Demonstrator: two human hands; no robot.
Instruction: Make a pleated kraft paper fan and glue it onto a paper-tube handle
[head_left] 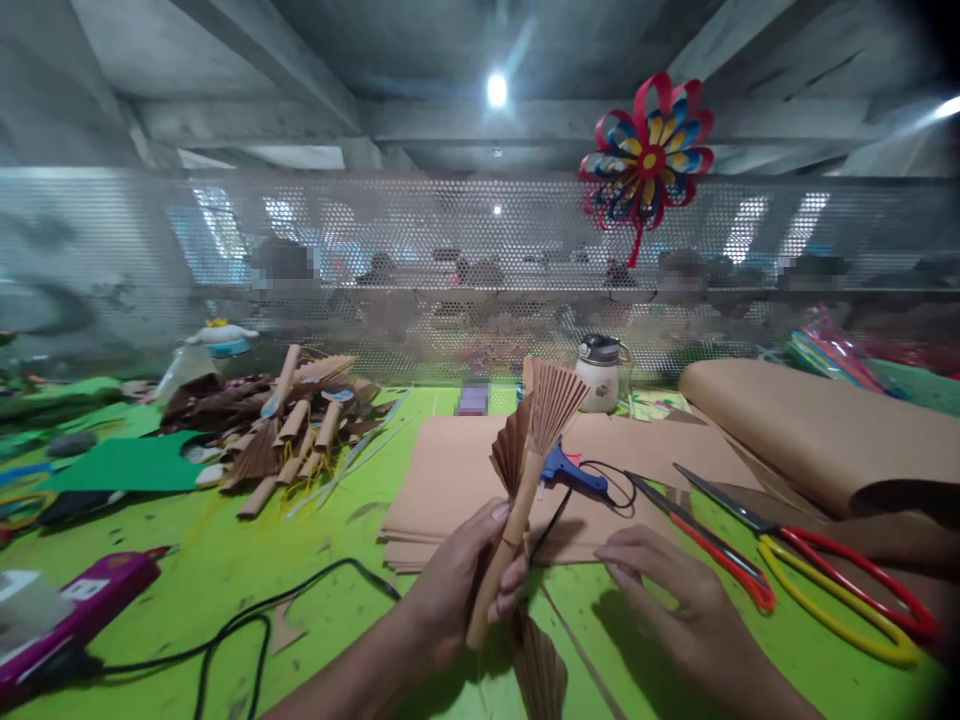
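My left hand (472,570) is closed round a rolled brown paper tube (504,562), held tilted above the table. Pleated brown paper fans (553,405) spread from its top end, one light and one darker. Another dark pleated piece (538,665) hangs below the hand. To the right, my right hand (671,590) hovers with fingers loosely stretched and apart, nothing visible in them. Behind the tube lies a blue glue gun (574,472), partly hidden by it, on stacked brown paper sheets (450,460).
Large scissors (832,570) with red and yellow handles and a red-handled cutter (720,555) lie at right, before a brown paper roll (810,420). A pile of paper tubes (300,430) is at left. A purple power strip (112,595) trails black cable. Behind stand a jar (598,380) and a perforated screen (450,240).
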